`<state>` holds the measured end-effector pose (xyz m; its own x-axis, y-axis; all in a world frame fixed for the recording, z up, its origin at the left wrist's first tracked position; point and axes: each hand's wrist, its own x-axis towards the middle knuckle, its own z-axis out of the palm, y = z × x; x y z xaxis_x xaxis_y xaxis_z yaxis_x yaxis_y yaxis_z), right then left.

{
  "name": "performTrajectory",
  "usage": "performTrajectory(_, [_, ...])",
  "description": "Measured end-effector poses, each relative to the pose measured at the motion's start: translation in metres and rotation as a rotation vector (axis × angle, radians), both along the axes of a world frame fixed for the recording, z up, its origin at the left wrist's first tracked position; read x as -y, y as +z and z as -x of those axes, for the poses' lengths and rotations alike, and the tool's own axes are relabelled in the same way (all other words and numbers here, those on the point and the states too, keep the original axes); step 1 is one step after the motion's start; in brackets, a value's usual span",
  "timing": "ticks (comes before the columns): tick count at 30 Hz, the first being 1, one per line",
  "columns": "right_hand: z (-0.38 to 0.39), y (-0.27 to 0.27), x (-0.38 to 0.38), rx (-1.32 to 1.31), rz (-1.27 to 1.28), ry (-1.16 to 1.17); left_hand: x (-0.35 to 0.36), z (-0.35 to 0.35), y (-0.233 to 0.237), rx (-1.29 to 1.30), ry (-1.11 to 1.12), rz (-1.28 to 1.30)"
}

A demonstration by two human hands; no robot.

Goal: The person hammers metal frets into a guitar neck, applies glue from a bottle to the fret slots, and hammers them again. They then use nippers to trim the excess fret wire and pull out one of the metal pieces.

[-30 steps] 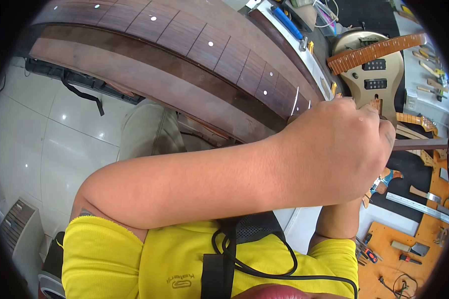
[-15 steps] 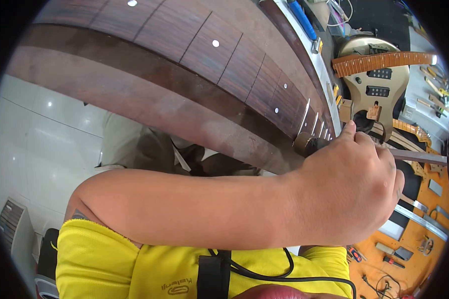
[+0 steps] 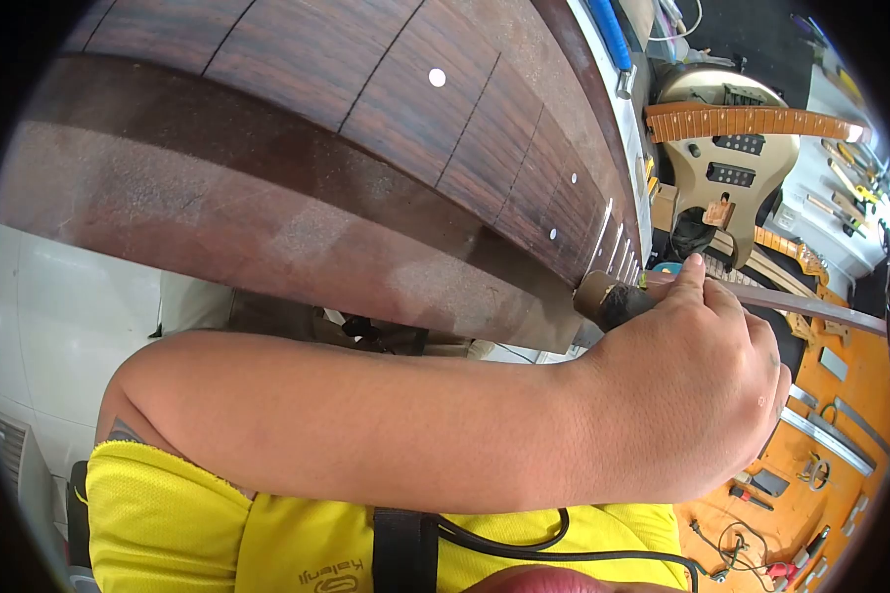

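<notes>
My left hand (image 3: 697, 376) is closed at the right, its back toward me and my bent forearm crossing my chest. It grips what looks like a hammer; only the dark cylinder with a brown end (image 3: 593, 294) shows, and the hand hides the rest. That end lies over the near edge of a dark wood fretboard (image 3: 415, 109) with white dot inlays and cut slots. Beside it, several shiny frets (image 3: 603, 237) sit across the board's far end. My right hand does not show.
A gold guitar body (image 3: 727, 178) lies at upper right with a loose neck (image 3: 742, 123) across it. A brownish bar (image 3: 811, 302) runs right from behind my hand. Tools and a cable (image 3: 742, 549) lie on the orange bench (image 3: 811, 465). A blue-handled tool (image 3: 613, 35) lies beyond the fretboard.
The view has shifted, so the fretboard looms larger. My left hand appears slightly lower and keeps its grip on the hammer, whose brown end shows more fully.
</notes>
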<state>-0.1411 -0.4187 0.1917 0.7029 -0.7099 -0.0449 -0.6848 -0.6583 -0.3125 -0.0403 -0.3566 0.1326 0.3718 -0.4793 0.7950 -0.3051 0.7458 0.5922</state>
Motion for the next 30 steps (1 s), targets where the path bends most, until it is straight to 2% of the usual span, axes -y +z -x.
performTrajectory(30, [0.001,0.004,-0.0003,-0.006,0.023,-0.013,0.0026,-0.0033,0.0011,-0.029,-0.059,-0.013])
